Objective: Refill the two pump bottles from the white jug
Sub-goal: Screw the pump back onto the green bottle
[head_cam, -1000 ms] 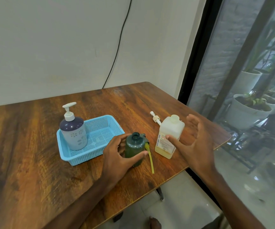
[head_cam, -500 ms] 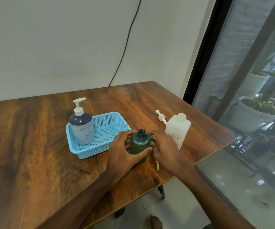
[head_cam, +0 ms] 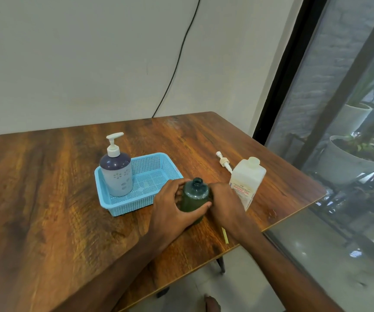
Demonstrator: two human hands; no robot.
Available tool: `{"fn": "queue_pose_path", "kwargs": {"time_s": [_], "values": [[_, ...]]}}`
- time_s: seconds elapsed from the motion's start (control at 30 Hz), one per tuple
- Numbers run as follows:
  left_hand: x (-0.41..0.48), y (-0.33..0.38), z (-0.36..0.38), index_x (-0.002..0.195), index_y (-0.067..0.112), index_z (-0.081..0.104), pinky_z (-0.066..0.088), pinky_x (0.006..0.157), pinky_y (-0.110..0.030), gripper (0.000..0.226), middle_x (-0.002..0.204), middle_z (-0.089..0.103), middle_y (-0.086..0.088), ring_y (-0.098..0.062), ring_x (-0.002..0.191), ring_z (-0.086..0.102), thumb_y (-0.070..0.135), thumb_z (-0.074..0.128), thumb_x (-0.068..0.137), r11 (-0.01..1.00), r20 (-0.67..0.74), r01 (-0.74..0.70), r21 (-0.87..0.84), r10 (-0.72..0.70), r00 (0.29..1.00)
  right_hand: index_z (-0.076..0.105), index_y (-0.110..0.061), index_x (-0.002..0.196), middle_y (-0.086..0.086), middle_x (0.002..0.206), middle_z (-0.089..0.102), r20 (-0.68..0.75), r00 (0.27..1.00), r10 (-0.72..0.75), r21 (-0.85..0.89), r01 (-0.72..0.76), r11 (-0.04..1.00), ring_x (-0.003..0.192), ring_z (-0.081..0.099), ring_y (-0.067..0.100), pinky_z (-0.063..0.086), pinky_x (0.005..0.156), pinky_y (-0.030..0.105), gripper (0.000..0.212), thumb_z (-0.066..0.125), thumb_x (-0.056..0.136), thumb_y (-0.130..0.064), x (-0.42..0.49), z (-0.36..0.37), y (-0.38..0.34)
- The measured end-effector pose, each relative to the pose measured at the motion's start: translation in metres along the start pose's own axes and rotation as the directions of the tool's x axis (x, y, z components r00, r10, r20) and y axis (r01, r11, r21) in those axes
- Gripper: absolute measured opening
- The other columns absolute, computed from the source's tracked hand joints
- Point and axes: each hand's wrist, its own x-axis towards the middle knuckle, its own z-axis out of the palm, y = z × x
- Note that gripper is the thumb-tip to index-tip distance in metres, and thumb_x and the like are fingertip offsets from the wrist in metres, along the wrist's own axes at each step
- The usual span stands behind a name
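A dark green bottle (head_cam: 195, 197) with no pump on its open neck stands on the wooden table (head_cam: 46, 199). My left hand (head_cam: 170, 208) is wrapped around it from the left. My right hand (head_cam: 225, 204) rests against the bottle's right side, fingers curled over the green pump head lying there; only the tip of its yellow tube (head_cam: 225, 237) shows below my wrist. The white jug (head_cam: 249, 176) stands just right of my right hand. A lilac pump bottle (head_cam: 116, 174) with its white pump fitted stands in a blue basket (head_cam: 159, 157).
A loose white pump (head_cam: 223, 162) lies on the table behind the jug. The table's right and near edges run close to my hands. A glass wall with potted plants behind it is on the right; a black cable hangs on the wall.
My right hand came down from the air near the jug to the green bottle's right side, over the pump head. My left hand kept hold of the bottle.
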Motion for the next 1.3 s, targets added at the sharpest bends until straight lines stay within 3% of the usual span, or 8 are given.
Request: {"fn": "queue_pose_path", "kwargs": {"time_s": [0.1, 0.23, 0.4, 0.77, 1.0, 1.17, 1.23, 1.3], "values": [[0.000, 0.001, 0.000, 0.123, 0.025, 0.065, 0.050, 0.084, -0.007, 0.071, 0.114, 0.064, 0.018, 0.005, 0.110, 0.060, 0.050, 0.096, 0.064, 1.000, -0.002, 0.004, -0.010, -0.004, 1.000, 0.069, -0.018, 0.103, -0.002, 0.099, 0.070, -0.024, 1.000, 0.003, 0.006, -0.003, 1.000, 0.080, 0.062, 0.005, 0.049, 0.065, 0.015, 0.009, 0.065, 0.096, -0.014, -0.004, -0.001, 0.000], [-0.001, 0.002, 0.000, 0.125, 0.025, 0.065, 0.050, 0.083, -0.007, 0.072, 0.115, 0.064, 0.019, 0.007, 0.111, 0.059, 0.049, 0.096, 0.064, 1.000, 0.003, 0.012, -0.021, -0.012, 1.000, 0.066, -0.018, 0.115, -0.001, 0.108, 0.070, -0.027, 0.999, 0.018, 0.005, -0.018, 1.000, 0.092, 0.065, 0.010, 0.057, 0.077, 0.025, 0.019, 0.065, 0.097, -0.017, -0.007, 0.000, -0.001], [-0.001, 0.002, 0.000, 0.125, 0.027, 0.063, 0.050, 0.084, -0.006, 0.072, 0.114, 0.060, 0.025, 0.010, 0.112, 0.057, 0.048, 0.096, 0.064, 1.000, 0.008, 0.014, -0.025, -0.014, 1.000, 0.066, -0.019, 0.121, 0.000, 0.112, 0.071, -0.037, 0.999, 0.006, -0.012, -0.006, 1.000, 0.098, 0.066, 0.012, 0.055, 0.081, 0.025, 0.024, 0.064, 0.097, -0.021, -0.009, -0.002, -0.002], [-0.001, 0.001, 0.001, 0.124, 0.026, 0.063, 0.048, 0.085, -0.005, 0.072, 0.116, 0.063, 0.017, 0.011, 0.112, 0.057, 0.051, 0.095, 0.064, 1.000, 0.000, 0.017, -0.015, -0.017, 1.000, 0.065, -0.021, 0.125, 0.000, 0.119, 0.071, -0.022, 1.000, 0.016, -0.019, -0.016, 1.000, 0.106, 0.067, 0.014, 0.052, 0.084, 0.025, 0.028, 0.066, 0.097, -0.021, -0.013, -0.004, -0.005], [-0.001, 0.000, 0.001, 0.125, 0.026, 0.063, 0.046, 0.086, -0.003, 0.073, 0.117, 0.064, 0.016, 0.012, 0.112, 0.056, 0.053, 0.094, 0.064, 1.000, 0.009, 0.018, 0.003, -0.018, 1.000, 0.066, -0.019, 0.122, -0.002, 0.116, 0.071, -0.007, 1.000, 0.028, 0.043, -0.028, 0.999, 0.101, 0.065, 0.009, 0.044, 0.076, 0.012, 0.027, 0.067, 0.095, -0.014, -0.017, -0.013, -0.009], [-0.001, 0.000, 0.001, 0.124, 0.025, 0.064, 0.046, 0.083, -0.003, 0.071, 0.115, 0.063, 0.018, 0.010, 0.110, 0.057, 0.049, 0.096, 0.065, 0.999, 0.022, 0.032, -0.023, -0.031, 0.999, 0.063, -0.019, 0.129, -0.005, 0.119, 0.068, -0.201, 0.974, 0.105, 0.272, -0.048, 0.961, 0.099, 0.057, 0.002, 0.040, 0.067, 0.005, 0.039, 0.071, 0.092, -0.009, -0.023, -0.040, -0.020], [-0.001, 0.000, 0.001, 0.124, 0.027, 0.064, 0.049, 0.082, -0.005, 0.071, 0.115, 0.063, 0.019, 0.009, 0.110, 0.058, 0.051, 0.095, 0.065, 0.999, 0.020, 0.042, -0.031, -0.041, 0.999, 0.062, -0.022, 0.131, -0.009, 0.123, 0.065, -0.305, 0.949, 0.084, 0.347, 0.029, 0.937, 0.105, 0.058, 0.000, 0.045, 0.075, 0.005, 0.042, 0.072, 0.092, -0.010, -0.026, -0.056, -0.028], [-0.002, 0.000, 0.001, 0.124, 0.027, 0.064, 0.053, 0.082, -0.010, 0.072, 0.115, 0.063, 0.019, 0.006, 0.110, 0.059, 0.052, 0.095, 0.065, 0.998, 0.016, 0.051, -0.041, -0.050, 0.999, 0.063, -0.023, 0.132, -0.010, 0.124, 0.067, -0.374, 0.927, 0.033, 0.440, 0.146, 0.886, 0.110, 0.063, 0.002, 0.056, 0.089, 0.021, 0.042, 0.071, 0.092, -0.013, -0.027, -0.073, -0.036]]}}
